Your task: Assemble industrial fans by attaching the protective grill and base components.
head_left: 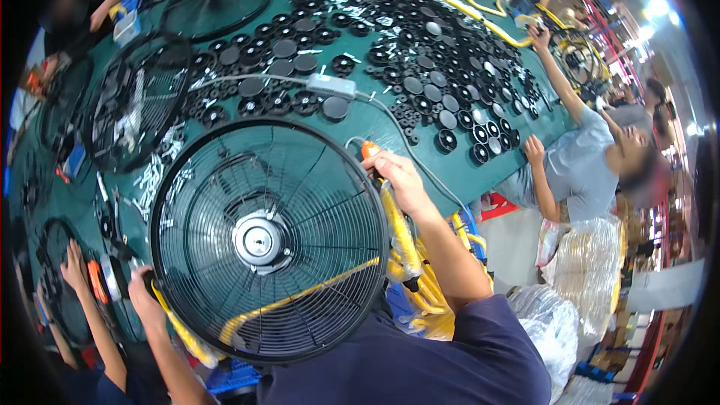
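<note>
A round black fan with a wire guard [191,202] stands in front of me, a silver motor [259,241] at its centre. A yellow tube stand [300,294] shows through the wires. My right hand [401,180] is closed at the guard's upper right, around what looks like an electric screwdriver [370,150]. Only its orange end shows; a thin cord loops from it. My left hand [146,300] is at the guard's left edge, beside the black end of a yellow tube [176,322]. Its fingers are curled, and what they hold is hidden.
Black knobs and round caps cover much of the green table [397,139]. A grey power box [331,86] with cords lies among them. More black fan guards [135,105] and loose screws [161,172] are at left. Co-workers stand around; one in grey [585,157] is at right. Wrapped bundles [589,262] stand behind.
</note>
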A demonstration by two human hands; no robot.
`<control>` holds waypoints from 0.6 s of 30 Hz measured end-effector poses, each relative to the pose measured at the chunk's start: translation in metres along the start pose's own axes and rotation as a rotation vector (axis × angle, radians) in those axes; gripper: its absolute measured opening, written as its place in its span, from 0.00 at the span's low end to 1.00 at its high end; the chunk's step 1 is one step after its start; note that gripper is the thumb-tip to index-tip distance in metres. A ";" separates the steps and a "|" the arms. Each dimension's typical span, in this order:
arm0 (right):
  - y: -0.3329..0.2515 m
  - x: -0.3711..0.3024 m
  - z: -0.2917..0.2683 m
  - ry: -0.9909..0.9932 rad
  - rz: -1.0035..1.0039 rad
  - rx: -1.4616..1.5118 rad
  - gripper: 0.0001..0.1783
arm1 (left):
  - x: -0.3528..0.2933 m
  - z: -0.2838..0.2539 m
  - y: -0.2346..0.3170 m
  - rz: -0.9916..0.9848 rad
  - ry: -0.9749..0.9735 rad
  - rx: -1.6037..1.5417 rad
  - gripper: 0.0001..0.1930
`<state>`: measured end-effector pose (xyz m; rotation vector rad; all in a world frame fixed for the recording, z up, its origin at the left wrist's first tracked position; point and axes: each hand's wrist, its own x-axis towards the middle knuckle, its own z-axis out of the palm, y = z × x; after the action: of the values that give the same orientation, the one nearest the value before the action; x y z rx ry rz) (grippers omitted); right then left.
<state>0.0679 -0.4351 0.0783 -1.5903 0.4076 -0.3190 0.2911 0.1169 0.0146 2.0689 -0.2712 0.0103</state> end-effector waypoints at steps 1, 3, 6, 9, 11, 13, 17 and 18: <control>-0.002 0.000 0.001 0.000 -0.023 -0.017 0.23 | -0.005 0.010 0.004 -0.065 0.039 -0.207 0.26; 0.001 -0.001 -0.003 0.022 -0.015 -0.003 0.22 | -0.004 0.014 0.018 -0.117 -0.025 -0.240 0.25; 0.003 0.003 -0.012 0.010 -0.005 -0.077 0.19 | 0.014 0.001 0.047 -0.049 -0.228 -0.082 0.20; -0.013 0.002 -0.010 -0.038 0.006 -0.127 0.17 | 0.037 -0.012 0.058 -0.188 -0.303 -0.035 0.18; -0.014 0.000 -0.005 -0.016 0.009 -0.121 0.18 | 0.043 -0.012 0.063 -0.448 -0.403 0.006 0.23; -0.008 -0.002 0.001 0.059 -0.047 -0.258 0.19 | 0.038 -0.012 0.031 -0.625 -0.396 -0.122 0.28; 0.006 -0.001 0.011 0.164 -0.080 -0.112 0.17 | 0.003 0.004 0.002 -0.021 -0.073 -0.067 0.27; 0.003 -0.003 0.013 0.173 -0.081 -0.101 0.17 | -0.003 0.012 0.006 0.036 -0.035 -0.197 0.27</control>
<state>0.0707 -0.4225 0.0747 -1.6872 0.4993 -0.5069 0.2855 0.1043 0.0131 1.8697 -0.3179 -0.0300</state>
